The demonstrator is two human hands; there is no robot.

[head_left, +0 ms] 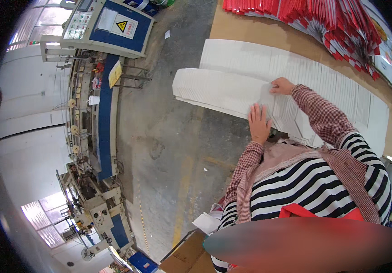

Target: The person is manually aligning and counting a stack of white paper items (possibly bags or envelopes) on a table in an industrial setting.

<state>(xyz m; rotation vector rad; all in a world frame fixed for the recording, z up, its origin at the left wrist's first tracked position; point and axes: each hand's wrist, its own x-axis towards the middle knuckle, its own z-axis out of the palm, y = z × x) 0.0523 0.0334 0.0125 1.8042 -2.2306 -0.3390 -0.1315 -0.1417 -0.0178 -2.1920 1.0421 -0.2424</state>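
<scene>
Left grip (pixel 259 123) lies flat, fingers extended, on the near edge of the white stack (pixel 218 86); the right grip (pixel 281 86) curls at its far side, whether pinching a sheet I cannot tell. The stack runs lengthwise leftward from both; beyond the right grip, a white row (pixel 259 55) and red pile (pixel 309 20) lie on the table (pixel 246 28)

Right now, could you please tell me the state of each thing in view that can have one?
White sheets: overlapping, laid in rows.
Left hand: open, fingers extended at the sheets' near edge.
Right hand: fingers curled at the sheets; grip unclear.
Red and white pieces: fanned out, overlapping.
Machine: running or stopped, cannot tell.
</scene>
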